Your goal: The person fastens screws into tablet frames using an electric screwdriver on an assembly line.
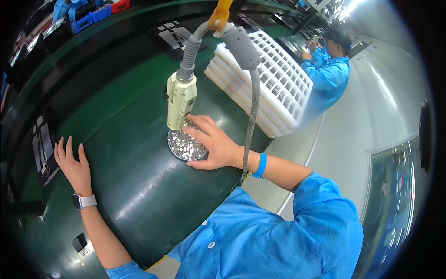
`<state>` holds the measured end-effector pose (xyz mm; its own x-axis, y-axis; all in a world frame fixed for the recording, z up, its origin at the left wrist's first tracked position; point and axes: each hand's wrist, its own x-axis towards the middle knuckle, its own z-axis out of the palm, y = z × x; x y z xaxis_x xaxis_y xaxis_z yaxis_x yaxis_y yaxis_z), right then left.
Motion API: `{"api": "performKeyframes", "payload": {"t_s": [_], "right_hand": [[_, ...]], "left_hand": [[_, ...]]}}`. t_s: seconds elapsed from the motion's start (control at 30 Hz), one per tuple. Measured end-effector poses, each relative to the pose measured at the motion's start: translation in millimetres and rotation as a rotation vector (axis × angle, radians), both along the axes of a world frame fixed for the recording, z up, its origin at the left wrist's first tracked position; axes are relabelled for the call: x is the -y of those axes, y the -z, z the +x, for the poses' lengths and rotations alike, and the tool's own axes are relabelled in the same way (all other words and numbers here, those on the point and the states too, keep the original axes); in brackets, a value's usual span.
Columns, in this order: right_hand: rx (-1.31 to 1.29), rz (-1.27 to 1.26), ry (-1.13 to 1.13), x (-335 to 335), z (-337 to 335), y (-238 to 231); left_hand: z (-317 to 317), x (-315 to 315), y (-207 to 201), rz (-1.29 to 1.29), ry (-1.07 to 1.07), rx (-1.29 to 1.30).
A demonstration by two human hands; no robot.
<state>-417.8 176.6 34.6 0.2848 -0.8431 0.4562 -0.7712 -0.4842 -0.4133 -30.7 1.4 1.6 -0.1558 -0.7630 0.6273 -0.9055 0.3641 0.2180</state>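
A round dish of small silver screws (182,148) sits on the green bench top. My right hand (214,144) wraps around its right side, thumb along the near rim and fingers reaching over the screws to the far rim. Directly above the dish hangs a pale green electric screwdriver (181,100), its lower end beside my fingertips; its bit is hidden. Over at the left, my left hand (74,166) is spread and holds nothing. Just beyond its fingers lies a flat black device panel (42,146) with silvery parts.
Stacked white foam trays (283,83) with slots stand at the right bench edge. A grey cable (254,102) hangs in front of them. Another black panel (174,36) lies farther back. Blue bins (93,17) stand far left. A person in blue (330,69) works beyond the trays.
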Motion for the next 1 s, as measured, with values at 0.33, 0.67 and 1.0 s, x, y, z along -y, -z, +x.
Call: {"api": "performKeyframes", "payload": {"t_s": [0.33, 0.67, 1.0], "right_hand": [[0.028, 0.028, -0.017, 3, 1, 5], [-0.051, 0.065, 0.015, 2, 1, -4], [-0.14, 0.132, -0.023, -2, 4, -8]], "left_hand": [[3, 4, -2, -0.02, -0.027, 0.001], [-2, 2, -5, 0.034, -0.045, -0.016], [-3, 2, -5, 0.065, -0.104, 0.04]]}}
